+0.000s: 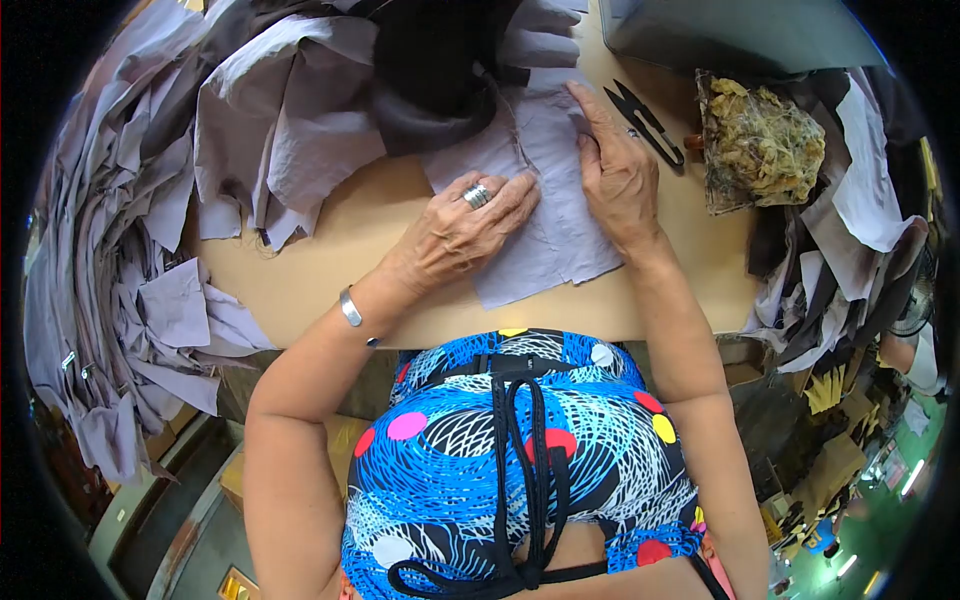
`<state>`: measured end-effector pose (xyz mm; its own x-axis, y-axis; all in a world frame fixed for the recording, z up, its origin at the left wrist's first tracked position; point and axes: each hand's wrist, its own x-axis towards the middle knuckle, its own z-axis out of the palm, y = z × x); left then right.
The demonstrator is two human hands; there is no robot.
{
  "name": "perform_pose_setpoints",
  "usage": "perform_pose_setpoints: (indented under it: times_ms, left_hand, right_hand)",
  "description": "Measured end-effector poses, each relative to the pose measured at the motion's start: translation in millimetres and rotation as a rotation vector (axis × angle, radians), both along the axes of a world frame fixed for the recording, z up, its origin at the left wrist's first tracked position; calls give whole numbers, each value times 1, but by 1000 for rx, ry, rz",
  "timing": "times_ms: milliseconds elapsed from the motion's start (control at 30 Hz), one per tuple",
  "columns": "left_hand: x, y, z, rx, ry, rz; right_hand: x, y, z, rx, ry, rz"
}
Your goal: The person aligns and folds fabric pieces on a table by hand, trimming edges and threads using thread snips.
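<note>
"Where is the lavender-grey cloth panel (575,235)?"

"Flat on the bench (335,275), in front of the torso, with a hand on either side. Its far part runs up beside a black mass (440,65); I can't tell whether that is cloth or something else."

"How do the hands stand?"

"The left hand (465,225) has its fingers bent and close together, tips on the panel at a crease or seam line. Its thumb is hidden, so I can't tell if it pinches. The right hand (622,180) lies along the panel's right side, index finger stretched forward, thumb apart, nothing visibly gripped."

"How would you handle this well?"

"I'd press lightly with both hands, draw the layer smooth away from that line, and keep the wrinkles near the left fingertips from folding under."

"And room?"

"The panel's near edge sits close to the bench's front edge, so I'd avoid pulling it much nearer. Bare bench shows left of the panel, before the cloth heap (110,250). On the right, thread snips (648,125) lie just beside the right hand, so sideways sweeps there should be small."
</note>
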<state>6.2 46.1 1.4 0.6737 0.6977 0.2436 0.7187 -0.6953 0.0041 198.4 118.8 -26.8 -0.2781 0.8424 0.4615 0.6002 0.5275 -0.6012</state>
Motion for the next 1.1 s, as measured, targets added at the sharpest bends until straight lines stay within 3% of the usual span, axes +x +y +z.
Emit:
perform_pose_setpoints:
  times_ms: [267, 533, 733, 967, 1100]
  left_hand:
    - [0, 2, 4, -60, -42, -29]
    - [-1, 9, -6, 68, 6, 18]
    - [0, 9, -10, 111, -49, 25]
    - [12, -8, 3, 41, 12, -22]
    - [6, -1, 2, 1, -121, 56]
  right_hand:
    - [1, 0, -8, 66, -31, -6]
    - [1, -1, -4, 52, -18, 9]
    - [3, 1, 1, -8, 171, 49]
    - [4, 0, 10, -95, 40, 1]
    - [2, -1, 11, -83, 19, 17]
